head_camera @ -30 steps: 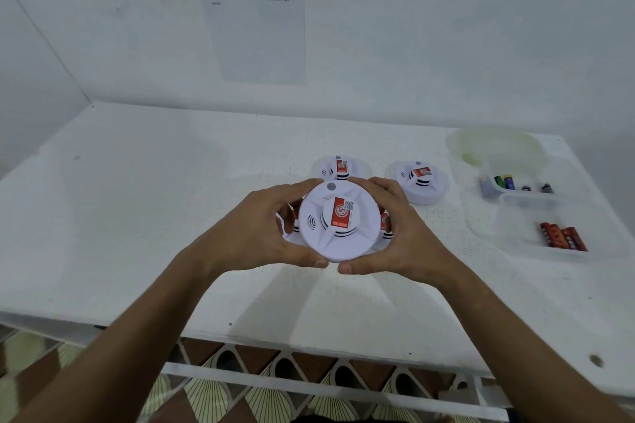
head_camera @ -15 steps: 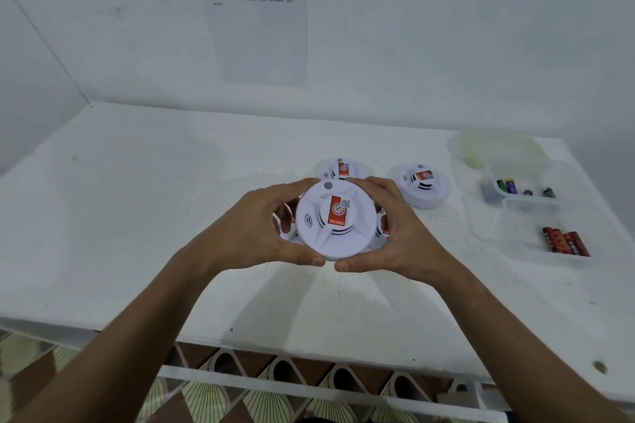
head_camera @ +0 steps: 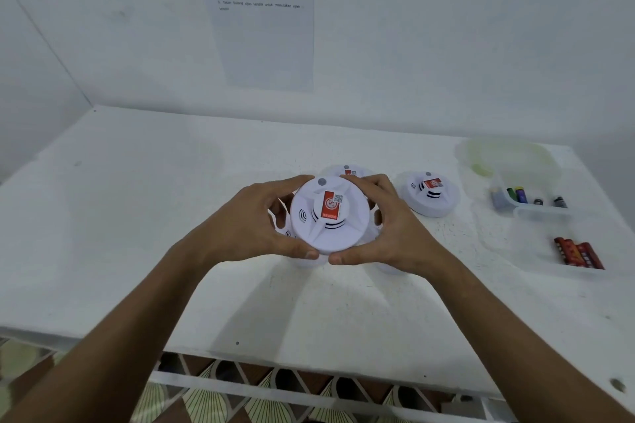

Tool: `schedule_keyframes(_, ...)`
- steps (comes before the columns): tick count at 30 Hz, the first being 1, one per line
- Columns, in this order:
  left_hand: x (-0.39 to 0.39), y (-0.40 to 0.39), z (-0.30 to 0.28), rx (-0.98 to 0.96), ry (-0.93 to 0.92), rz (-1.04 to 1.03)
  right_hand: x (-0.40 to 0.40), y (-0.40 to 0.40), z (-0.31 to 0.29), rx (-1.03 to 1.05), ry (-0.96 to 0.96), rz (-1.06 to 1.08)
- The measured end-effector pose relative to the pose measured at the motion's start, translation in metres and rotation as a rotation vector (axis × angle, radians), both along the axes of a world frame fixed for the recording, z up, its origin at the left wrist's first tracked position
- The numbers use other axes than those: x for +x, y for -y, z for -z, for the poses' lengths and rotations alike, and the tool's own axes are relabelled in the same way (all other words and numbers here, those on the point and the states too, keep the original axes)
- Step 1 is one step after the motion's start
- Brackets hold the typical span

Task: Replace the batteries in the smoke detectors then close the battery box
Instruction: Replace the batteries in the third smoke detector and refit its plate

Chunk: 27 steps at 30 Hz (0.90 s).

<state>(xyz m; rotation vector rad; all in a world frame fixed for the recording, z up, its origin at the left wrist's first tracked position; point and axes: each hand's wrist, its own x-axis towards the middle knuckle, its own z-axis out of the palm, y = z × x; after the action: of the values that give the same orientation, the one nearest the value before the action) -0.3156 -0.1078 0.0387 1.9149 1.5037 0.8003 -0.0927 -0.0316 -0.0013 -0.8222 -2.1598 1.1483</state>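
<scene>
A round white smoke detector (head_camera: 328, 216) with a red label is held above the white table (head_camera: 137, 216). My left hand (head_camera: 254, 227) grips its left rim and my right hand (head_camera: 385, 227) grips its right rim, thumbs meeting at the near edge. More white detectors lie partly hidden under and behind my hands; one (head_camera: 347, 170) peeks out behind. Another detector (head_camera: 429, 192) sits on the table to the right. A clear battery box (head_camera: 543, 213) at far right holds mixed batteries (head_camera: 515, 194) in the back compartment and red batteries (head_camera: 577, 252) in the front one.
A translucent lid (head_camera: 505, 154) lies behind the battery box. A printed instruction sheet (head_camera: 261, 10) hangs on the wall. The table's front edge runs just below my forearms, with patterned floor under it.
The held detector has turned slightly between my hands and sits a bit higher in view. Both hands keep their grip on its rim.
</scene>
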Motion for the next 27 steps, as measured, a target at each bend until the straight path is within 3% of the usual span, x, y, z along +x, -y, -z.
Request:
schedule_keyframes(8, -0.049, -0.040, -0.005, 0.007, -0.029, -0.109, -0.059, -0.055, -0.004, 0.030, 0.072, 0.018)
schedule_keyframes(18, -0.099, -0.063, 0.046, -0.108, 0.044, -0.285, -0.123, -0.076, 0.021, 0.082, 0.178, -0.045)
schedule_keyframes(27, -0.120, -0.072, 0.069, -0.264, 0.054, -0.252, -0.149, -0.090, 0.050, -0.008, 0.310, -0.023)
